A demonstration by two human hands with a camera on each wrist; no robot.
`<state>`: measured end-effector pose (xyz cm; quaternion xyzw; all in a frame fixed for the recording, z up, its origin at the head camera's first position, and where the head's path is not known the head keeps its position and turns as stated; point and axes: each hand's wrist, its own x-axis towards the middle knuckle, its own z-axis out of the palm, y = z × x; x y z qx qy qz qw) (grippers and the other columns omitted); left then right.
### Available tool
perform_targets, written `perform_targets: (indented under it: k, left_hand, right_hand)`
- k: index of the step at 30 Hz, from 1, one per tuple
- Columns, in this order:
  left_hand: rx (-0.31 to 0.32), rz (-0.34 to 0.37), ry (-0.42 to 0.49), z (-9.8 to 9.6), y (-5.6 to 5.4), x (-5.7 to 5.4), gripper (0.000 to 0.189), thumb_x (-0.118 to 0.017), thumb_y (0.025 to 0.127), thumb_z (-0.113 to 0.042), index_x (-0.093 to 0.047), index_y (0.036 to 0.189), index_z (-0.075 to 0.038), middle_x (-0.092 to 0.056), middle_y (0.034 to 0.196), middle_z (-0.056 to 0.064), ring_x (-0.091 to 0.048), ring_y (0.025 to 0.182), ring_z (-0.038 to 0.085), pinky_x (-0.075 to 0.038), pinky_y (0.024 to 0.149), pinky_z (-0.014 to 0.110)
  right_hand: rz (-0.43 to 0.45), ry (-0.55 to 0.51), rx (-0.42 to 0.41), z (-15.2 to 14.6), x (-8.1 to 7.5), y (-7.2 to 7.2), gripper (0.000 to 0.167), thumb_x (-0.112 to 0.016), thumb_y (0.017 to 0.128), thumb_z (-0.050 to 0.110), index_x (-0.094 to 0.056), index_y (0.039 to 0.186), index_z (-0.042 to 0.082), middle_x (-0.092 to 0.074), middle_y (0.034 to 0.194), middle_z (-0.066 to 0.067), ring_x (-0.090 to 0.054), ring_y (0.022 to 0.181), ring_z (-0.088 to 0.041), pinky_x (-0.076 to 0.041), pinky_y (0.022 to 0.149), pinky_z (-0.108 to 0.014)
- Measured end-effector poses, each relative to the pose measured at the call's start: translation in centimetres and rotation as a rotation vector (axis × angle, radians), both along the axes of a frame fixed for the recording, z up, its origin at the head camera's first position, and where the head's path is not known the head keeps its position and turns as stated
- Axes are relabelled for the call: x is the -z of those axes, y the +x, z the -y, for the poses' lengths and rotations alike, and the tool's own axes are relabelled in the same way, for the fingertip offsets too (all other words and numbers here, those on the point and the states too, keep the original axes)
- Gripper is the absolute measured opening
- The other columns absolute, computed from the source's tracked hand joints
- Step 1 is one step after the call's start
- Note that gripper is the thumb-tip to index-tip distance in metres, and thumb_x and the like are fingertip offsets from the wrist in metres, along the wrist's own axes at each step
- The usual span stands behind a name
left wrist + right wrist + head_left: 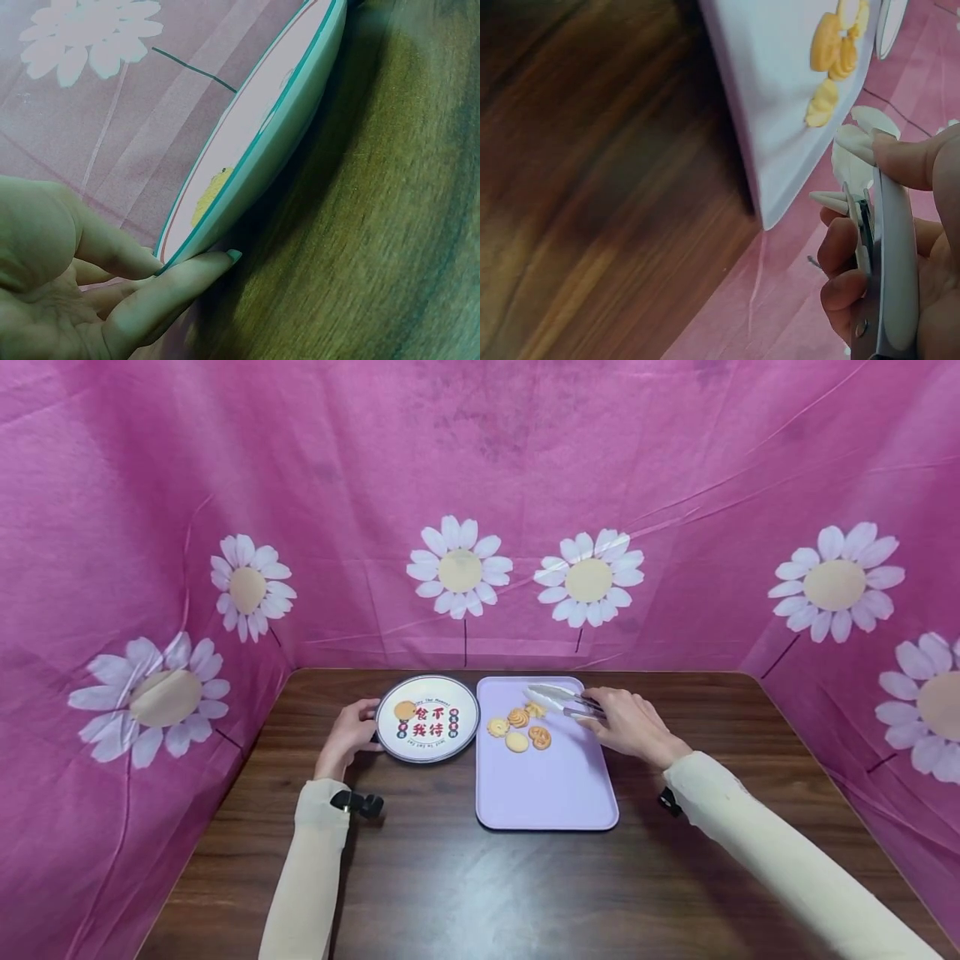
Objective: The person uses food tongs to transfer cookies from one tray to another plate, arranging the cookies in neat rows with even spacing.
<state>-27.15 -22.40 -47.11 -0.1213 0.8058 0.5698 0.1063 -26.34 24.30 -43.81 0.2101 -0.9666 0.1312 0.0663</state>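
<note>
My left hand (351, 732) pinches the left rim of a round white plate (386, 714), thumb on top and fingers below. Red Chinese characters and a dark edge line mark the plate, and one round biscuit (405, 710) lies on its left part. In my right hand (633, 724) is a pair of metal food tongs (896, 270), gripped along the handles. The tongs' pale tips reach over the far part of a lilac tray (543, 793), close to a flower-shaped biscuit (535, 709). A pretzel-shaped biscuit (539, 737) and several others sit grouped on the tray's left half.
The plate stands just left of the tray, their edges close together. Both are on a dark wood table (420, 868) near its back edge. A pink cloth (360, 527) printed with large white daisies hangs behind and at both sides.
</note>
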Motion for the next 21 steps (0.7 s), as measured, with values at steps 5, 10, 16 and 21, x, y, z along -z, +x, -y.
perform_targets:
  k: [5,10,16,21]
  left_hand:
    - [0.001,-0.003,0.001,0.0,0.0,0.0,0.062,-0.042,0.097,0.007,-0.036,0.159,0.001,-0.049,0.148,0.029,-0.062,0.098,0.025,-0.066,0.064,0.027]
    - [0.0,-0.003,-0.003,0.0,0.1,0.0,0.061,-0.043,0.098,0.006,-0.036,0.159,0.001,-0.05,0.148,0.029,-0.062,0.101,0.025,-0.066,0.065,0.027]
    - [-0.007,0.009,-0.011,0.0,0.2,-0.1,0.062,-0.042,0.098,0.006,-0.037,0.159,-0.001,-0.049,0.148,0.027,-0.06,0.105,0.026,-0.066,0.067,0.027]
    - [0.003,0.009,-0.017,0.0,0.2,-0.2,0.061,-0.043,0.099,0.004,-0.037,0.159,-0.001,-0.047,0.15,0.027,-0.059,0.109,0.028,-0.067,0.07,0.029]
  right_hand:
    - [0.01,0.005,0.012,-0.6,0.4,0.3,0.051,-0.076,0.092,0.035,-0.067,0.132,0.003,-0.076,0.115,-0.016,-0.069,0.084,-0.031,-0.058,0.065,-0.052]
    - [0.029,-0.007,0.022,-0.9,0.6,0.6,0.055,-0.077,0.092,0.037,-0.066,0.134,0.003,-0.075,0.12,-0.017,-0.07,0.089,-0.032,-0.059,0.069,-0.054]
    - [0.042,-0.008,0.014,-0.9,0.7,1.0,0.059,-0.078,0.09,0.037,-0.065,0.135,0.001,-0.075,0.122,-0.017,-0.072,0.094,-0.034,-0.061,0.074,-0.057]
    - [0.046,-0.003,0.012,-1.0,0.8,1.2,0.06,-0.079,0.09,0.036,-0.065,0.135,-0.001,-0.075,0.121,-0.018,-0.072,0.095,-0.034,-0.061,0.075,-0.056]
